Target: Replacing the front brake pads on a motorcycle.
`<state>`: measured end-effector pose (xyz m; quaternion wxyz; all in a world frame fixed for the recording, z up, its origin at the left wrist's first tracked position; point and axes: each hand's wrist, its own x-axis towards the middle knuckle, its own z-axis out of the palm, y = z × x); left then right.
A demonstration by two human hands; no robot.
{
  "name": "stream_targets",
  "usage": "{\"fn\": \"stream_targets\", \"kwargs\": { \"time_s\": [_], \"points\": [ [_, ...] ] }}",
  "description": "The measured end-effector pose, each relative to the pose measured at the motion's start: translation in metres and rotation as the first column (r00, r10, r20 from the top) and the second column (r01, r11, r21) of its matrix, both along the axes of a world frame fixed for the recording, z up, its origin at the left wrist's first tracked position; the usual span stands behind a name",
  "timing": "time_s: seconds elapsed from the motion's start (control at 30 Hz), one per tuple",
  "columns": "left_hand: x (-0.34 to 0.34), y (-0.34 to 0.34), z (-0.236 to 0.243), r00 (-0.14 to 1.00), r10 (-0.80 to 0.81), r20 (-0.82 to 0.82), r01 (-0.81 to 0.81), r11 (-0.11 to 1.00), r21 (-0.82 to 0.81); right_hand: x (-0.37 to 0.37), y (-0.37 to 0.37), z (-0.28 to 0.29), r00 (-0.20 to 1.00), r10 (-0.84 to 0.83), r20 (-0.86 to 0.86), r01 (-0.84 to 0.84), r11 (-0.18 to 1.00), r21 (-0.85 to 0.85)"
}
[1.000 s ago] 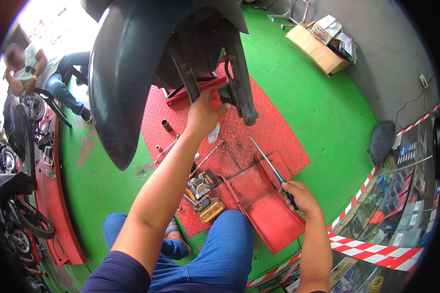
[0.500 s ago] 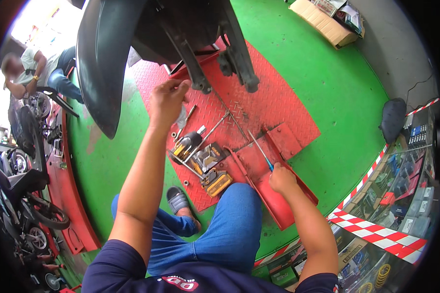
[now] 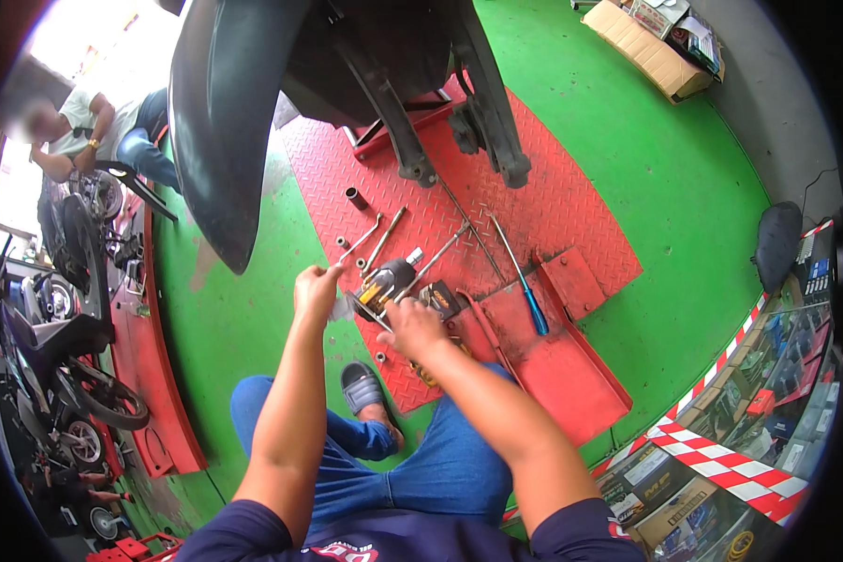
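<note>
My left hand is closed in a pinch beside the tools; what it holds cannot be told. A bent metal rod ends at its fingertips, and a clear plastic piece shows beside its palm. My right hand reaches across, thumb and fingers apart, at the crossbar of a T-handle wrench. Between the hands lies a yellow and black power tool, partly covered. A blue-handled screwdriver rests with its handle on the red metal ramp.
Overhead hang a motorcycle's black fender and fork legs. A black socket stands on the red plate. A seated person and parked motorcycles are at left. Display cases line the right.
My right hand has let go of the screwdriver, now on the red ramp, and moved left to the T-handle wrench. My left hand has come down nearer the power tool.
</note>
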<state>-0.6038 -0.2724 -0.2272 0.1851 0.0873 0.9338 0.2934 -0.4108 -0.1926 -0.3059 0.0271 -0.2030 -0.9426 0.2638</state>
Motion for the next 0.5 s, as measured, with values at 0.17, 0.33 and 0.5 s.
{"fn": "stream_targets", "kwargs": {
  "time_s": [0.17,0.33,0.5],
  "points": [
    [0.017,-0.001,0.057,0.987,0.083,-0.138,-0.026,0.928,0.371,-0.032,-0.033,-0.022,0.993,-0.1,0.064,0.08,0.961,0.263],
    [0.031,-0.012,0.151,0.897,0.339,-0.282,0.132,0.403,0.906,-0.009,-0.018,0.002,0.997,-0.078,-0.025,0.08,0.99,0.114],
    [0.031,-0.005,0.182,0.836,0.34,-0.43,0.222,0.508,0.832,0.028,0.012,0.045,0.962,-0.189,-0.198,0.185,0.982,-0.039]
  ]
}}
